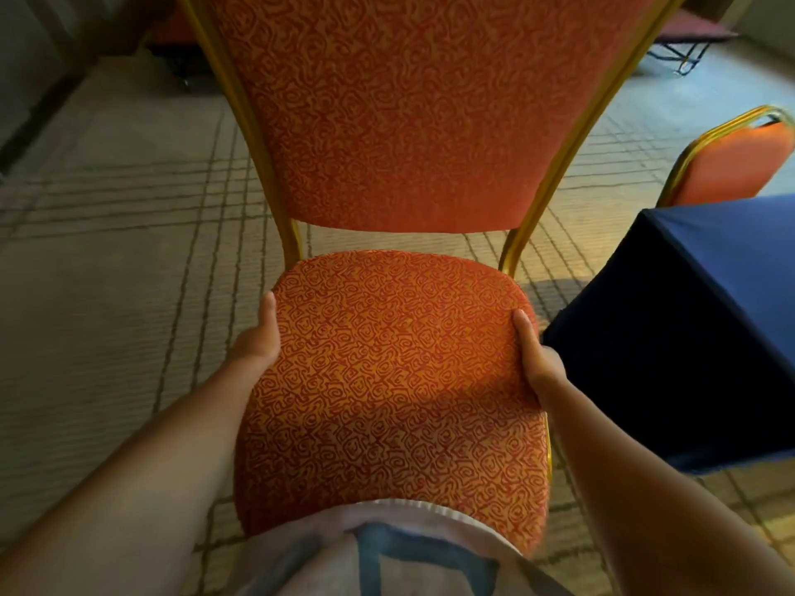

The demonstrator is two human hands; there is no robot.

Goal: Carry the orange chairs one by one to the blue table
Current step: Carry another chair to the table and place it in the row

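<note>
An orange patterned chair [387,359] with a gold metal frame fills the middle of the view, its backrest facing me. My left hand [258,337] grips the left edge of the seat, thumb on top, fingers hidden underneath. My right hand [537,359] grips the right edge the same way. The chair's legs are hidden under the seat. The blue table [710,320], covered in a dark blue cloth, stands close on the right, its corner near the seat. A second orange chair [731,165] stands behind that table.
Beige carpet [107,251] with a dark line grid spreads to the left and ahead. A folded dark-red table top with black legs [688,40] lies at the far right back. A wall and skirting [34,79] run along the far left.
</note>
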